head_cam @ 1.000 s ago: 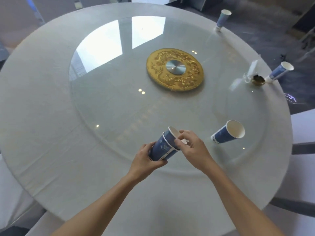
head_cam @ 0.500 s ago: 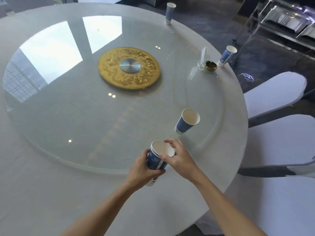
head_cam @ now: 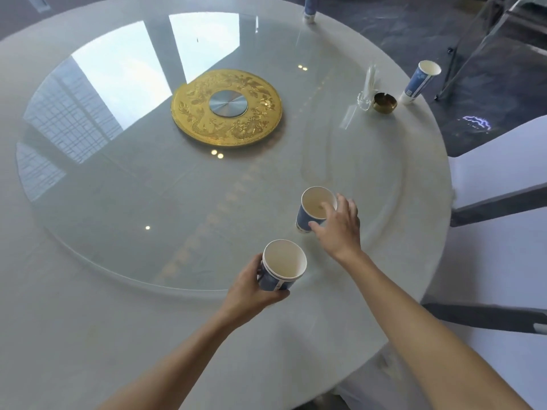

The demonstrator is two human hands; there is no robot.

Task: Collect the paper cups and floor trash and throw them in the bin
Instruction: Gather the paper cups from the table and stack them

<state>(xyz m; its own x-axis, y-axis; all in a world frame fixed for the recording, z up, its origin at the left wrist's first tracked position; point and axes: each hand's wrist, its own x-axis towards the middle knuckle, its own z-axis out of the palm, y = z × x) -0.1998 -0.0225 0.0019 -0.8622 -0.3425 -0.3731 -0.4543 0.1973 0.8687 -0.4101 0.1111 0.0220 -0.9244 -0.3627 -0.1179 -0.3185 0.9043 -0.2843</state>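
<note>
My left hand [head_cam: 250,287] grips a nested stack of blue paper cups [head_cam: 282,266], held upright over the near edge of the glass turntable. My right hand [head_cam: 339,224] reaches around a single blue paper cup [head_cam: 310,210] that stands on the glass, fingers spread on its right side and rim, not closed on it. Another blue cup [head_cam: 420,81] stands at the table's right edge, and one more [head_cam: 309,8] at the far edge, partly cut off by the frame.
The round table [head_cam: 88,321] has a white cloth and a glass turntable [head_cam: 118,232] with a gold centre disc [head_cam: 226,108]. A clear holder with white sticks [head_cam: 367,90] and a brass ashtray [head_cam: 384,102] sit at the right. White-covered chairs [head_cam: 497,161] stand to the right.
My right hand let go of the stacked cups and moved forward and right to the lone cup. The left hand keeps the stack. My view swung a little to the left.
</note>
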